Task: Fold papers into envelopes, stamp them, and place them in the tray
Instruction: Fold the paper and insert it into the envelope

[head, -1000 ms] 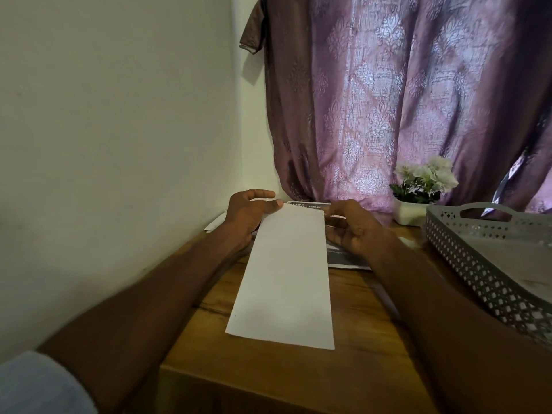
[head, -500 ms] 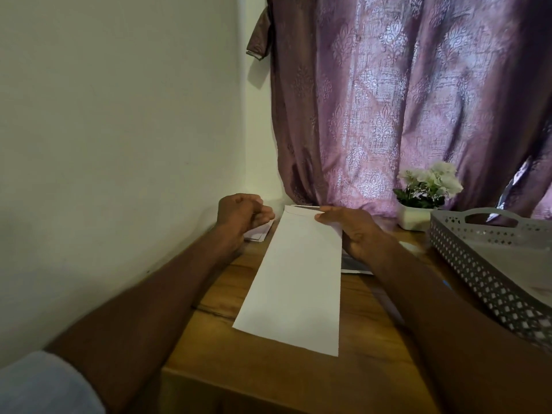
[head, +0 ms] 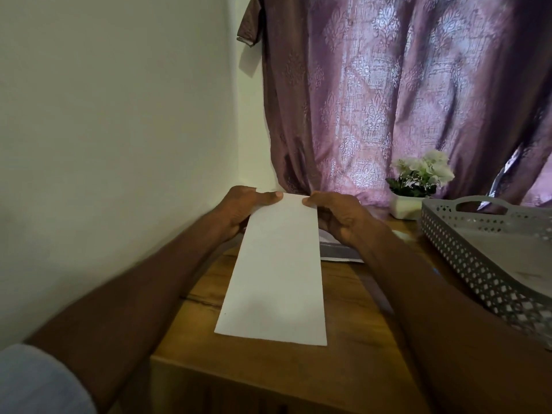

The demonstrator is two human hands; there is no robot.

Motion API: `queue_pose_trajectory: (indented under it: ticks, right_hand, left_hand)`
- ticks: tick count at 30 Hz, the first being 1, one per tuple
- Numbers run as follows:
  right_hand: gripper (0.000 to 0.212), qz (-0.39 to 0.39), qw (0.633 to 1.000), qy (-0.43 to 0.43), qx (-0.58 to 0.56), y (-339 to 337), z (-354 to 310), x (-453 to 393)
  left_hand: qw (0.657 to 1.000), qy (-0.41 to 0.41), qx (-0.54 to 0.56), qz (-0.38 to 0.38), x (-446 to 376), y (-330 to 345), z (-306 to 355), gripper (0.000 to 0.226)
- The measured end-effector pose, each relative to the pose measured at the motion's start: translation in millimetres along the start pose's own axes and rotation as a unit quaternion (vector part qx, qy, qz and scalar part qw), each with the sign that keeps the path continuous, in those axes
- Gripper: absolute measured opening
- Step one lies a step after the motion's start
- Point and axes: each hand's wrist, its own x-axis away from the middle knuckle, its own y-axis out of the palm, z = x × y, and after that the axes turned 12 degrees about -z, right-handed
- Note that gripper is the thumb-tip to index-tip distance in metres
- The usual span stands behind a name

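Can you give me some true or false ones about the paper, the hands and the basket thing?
1. Both hands hold the far end of the white paper. True: the left hand and the right hand each pinch a far corner.
2. The grey tray is on the left. False: it sits on the right.
3. The curtain is green. False: it is purple.
4. A small pot of white flowers stands beside the tray. True.
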Motion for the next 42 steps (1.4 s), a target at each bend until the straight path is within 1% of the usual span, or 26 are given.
queue_pose_trajectory:
  ticks: [3, 6, 9, 12, 14, 16, 19, 22, 24, 25, 26, 28, 29, 30, 31, 33, 35, 37, 40, 42]
  right_hand:
    - [0.01, 0.022, 1.0, 0.009, -0.005, -15, -3, 1]
    - [0.004, 0.039, 0.998, 0.0, -0.041, -22, -5, 0]
    - [0.018, 0.014, 0.999, -0.009, -0.052, -13, -3, 1]
    - [0.041, -0.012, 1.0, -0.009, -0.022, 4, 4, 1]
    - [0.047, -0.02, 1.0, -0.001, 0.0, 9, 7, 0]
    - [0.042, -0.024, 1.0, 0.009, 0.017, 9, 6, 1]
    - [0.022, -0.008, 1.0, 0.003, 0.008, 5, 0, 3]
    - [0.02, -0.001, 1.0, -0.002, 0.003, -2, -1, 3]
    - [0.022, 0.001, 1.0, -0.001, 0.006, -4, 1, 1]
    - [0.024, 0.004, 1.0, -0.001, 0.008, -5, 1, 1]
    - [0.028, 0.006, 1.0, -0.001, 0.009, -4, 1, 2]
    - [0.037, -0.008, 1.0, -0.005, 0.019, -2, 1, 2]
    - [0.035, -0.018, 0.999, -0.009, 0.028, 0, 1, 2]
    - [0.029, -0.028, 0.999, -0.014, 0.039, 4, 1, 3]
    - [0.022, -0.037, 0.998, -0.019, 0.051, 8, 2, 4]
    - [0.019, -0.055, 0.996, -0.027, 0.07, 16, 2, 6]
    - [0.025, -0.061, 0.994, -0.033, 0.083, 22, 2, 6]
    - [0.028, -0.056, 0.994, -0.029, 0.089, 24, 3, 6]
    - [0.028, -0.033, 0.995, -0.025, 0.086, 23, 0, 7]
    - [0.023, -0.002, 0.996, -0.027, 0.089, 18, -5, 8]
  left_hand:
    - [1.0, -0.003, 0.018, 0.006, 3, -3, 0, 0.039]
    - [0.999, -0.005, 0.029, 0.034, 4, -7, 0, 0.04]
    - [0.999, -0.006, 0.028, 0.04, 5, -3, 1, 0.036]
    - [1.0, 0.004, 0.019, 0.018, 2, 4, -1, 0.034]
    - [1.0, 0.011, 0.02, -0.008, 4, 8, 0, 0.028]
    - [0.999, 0.011, 0.016, -0.027, 3, 9, -1, 0.029]
    - [0.999, -0.009, 0.045, -0.026, 0, 5, 0, 0.031]
    - [0.996, -0.013, 0.084, 0.004, -1, -2, 2, 0.022]
    - [0.993, -0.016, 0.11, 0.051, -1, -8, 3, 0.02]
    - [0.992, -0.017, 0.097, 0.076, -3, -10, 3, 0.024]
    - [0.994, -0.014, 0.059, 0.095, -4, -11, 2, 0.028]
    - [0.993, 0.035, -0.059, 0.101, -6, -11, 3, 0.034]
    - [0.988, 0.064, -0.112, 0.082, -5, -10, 4, 0.038]
    - [0.983, 0.082, -0.158, 0.051, -2, -8, 6, 0.043]
    - [0.976, 0.086, -0.197, 0.014, 1, -8, 8, 0.05]
    - [0.966, 0.066, -0.244, -0.05, 4, -9, 11, 0.055]
    - [0.968, 0.055, -0.228, -0.089, 3, -16, 10, 0.047]
    - [0.975, 0.059, -0.181, -0.118, 2, -22, 7, 0.041]
    - [0.982, 0.064, -0.134, -0.12, 2, -29, 5, 0.041]
    - [0.984, 0.062, -0.118, -0.115, 1, -30, 5, 0.041]
